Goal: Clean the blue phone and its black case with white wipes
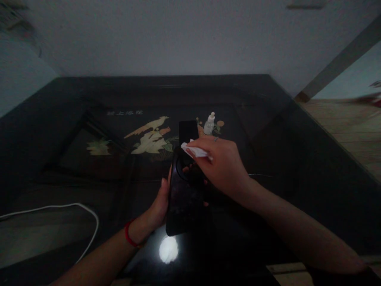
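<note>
My left hand (161, 201) grips a black smartphone (186, 206) from its left side, with fingertips showing at the right edge. The phone is tilted and its glossy back, with a round camera area near the top, faces me. Between the thumb and fingers of my right hand (222, 161) is a folded white tissue (196, 151), at the phone's top end; whether it touches the surface I cannot tell. Just beyond lies a flat black rectangular object (188, 131). A small clear dropper bottle (209, 124) with a white top stands upright behind my right hand.
A dark glossy table (74, 171) carries a bird-and-flower inlay (150, 139) beneath its surface. At the left, a white cable (86, 207) curves across to the near side. A pale wall (163, 39) rises behind the table, and wooden flooring (339, 123) shows at the right.
</note>
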A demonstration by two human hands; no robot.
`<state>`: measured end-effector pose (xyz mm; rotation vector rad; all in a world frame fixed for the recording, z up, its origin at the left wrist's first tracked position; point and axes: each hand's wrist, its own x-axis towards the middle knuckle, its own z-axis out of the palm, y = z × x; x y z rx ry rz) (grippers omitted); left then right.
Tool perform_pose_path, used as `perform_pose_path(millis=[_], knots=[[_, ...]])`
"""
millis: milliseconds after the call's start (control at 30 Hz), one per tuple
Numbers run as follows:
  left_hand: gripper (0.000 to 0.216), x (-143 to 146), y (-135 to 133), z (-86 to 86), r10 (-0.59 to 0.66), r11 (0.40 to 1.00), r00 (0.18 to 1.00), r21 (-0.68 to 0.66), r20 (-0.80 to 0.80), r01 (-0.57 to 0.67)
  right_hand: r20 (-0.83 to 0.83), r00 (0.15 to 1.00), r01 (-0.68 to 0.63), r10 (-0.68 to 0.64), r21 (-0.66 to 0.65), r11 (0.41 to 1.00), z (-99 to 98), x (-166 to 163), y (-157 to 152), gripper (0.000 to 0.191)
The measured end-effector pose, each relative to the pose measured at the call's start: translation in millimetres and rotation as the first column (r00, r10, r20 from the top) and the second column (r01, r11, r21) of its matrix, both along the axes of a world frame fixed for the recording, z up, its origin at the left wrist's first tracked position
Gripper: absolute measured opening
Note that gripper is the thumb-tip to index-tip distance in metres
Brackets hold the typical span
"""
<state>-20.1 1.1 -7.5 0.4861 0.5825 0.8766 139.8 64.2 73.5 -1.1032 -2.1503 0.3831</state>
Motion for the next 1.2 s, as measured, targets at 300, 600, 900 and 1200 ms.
perform_pose_path(millis=[300,600,900,1200], knots=[[0.081,-5,-7,-13.9,0.048,0.985,0.945,0.17,-0.325,0.009,0.328,0.945,0.046,0.008,-0.155,0.987,33.9,-20,23,0.021],[0.084,-6,-3,-7.3,0.043,0.998,0.995,0.04,-0.088,-0.039,0.202,0.932,-0.258,0.301,-0.214,0.942,11.9,-9,-11,0.015],[0.076,-26,21,14.7,-0.101,0.986,0.995,-0.129,0.022,0.103,-0.363,0.826,0.221,-0.431,-0.496,0.84,-71.3,87,6,0.034],[0.07,-51,70,62.9,0.365,0.92,0.386,0.391,-0.847,-0.013,-0.357,0.834,0.15,-0.42,-0.587,0.795,-92.1,93,3,0.038]])
